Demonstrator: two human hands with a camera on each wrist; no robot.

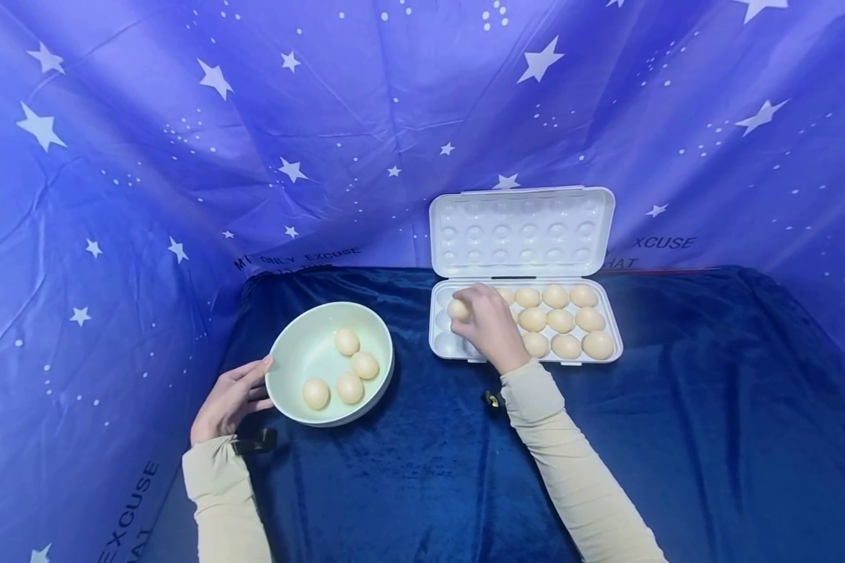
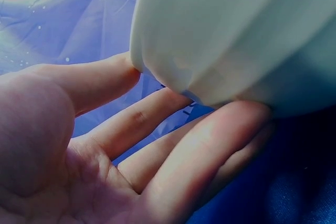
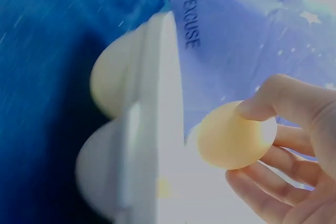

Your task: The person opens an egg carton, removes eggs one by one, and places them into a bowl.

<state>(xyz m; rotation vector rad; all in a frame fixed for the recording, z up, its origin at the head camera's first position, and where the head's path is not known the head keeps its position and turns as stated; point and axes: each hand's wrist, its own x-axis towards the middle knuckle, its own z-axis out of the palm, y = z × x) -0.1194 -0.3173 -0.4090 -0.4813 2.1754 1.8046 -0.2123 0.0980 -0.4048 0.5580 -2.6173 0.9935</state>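
A pale green bowl with several eggs inside stands on the left of the cloth. My left hand holds the bowl at its left side, thumb at the rim and fingers against the outer wall. To the right lies a white egg carton, its lid raised. My right hand pinches one egg between thumb and fingers above the left part of the carton. Several eggs sit in the carton's middle and right cups. The hand hides some of the cups.
Dark blue velvet cloth covers the table. Behind and at the sides hangs a purple-blue curtain with white stars and lettering. The carton's raised lid stands close to this curtain.
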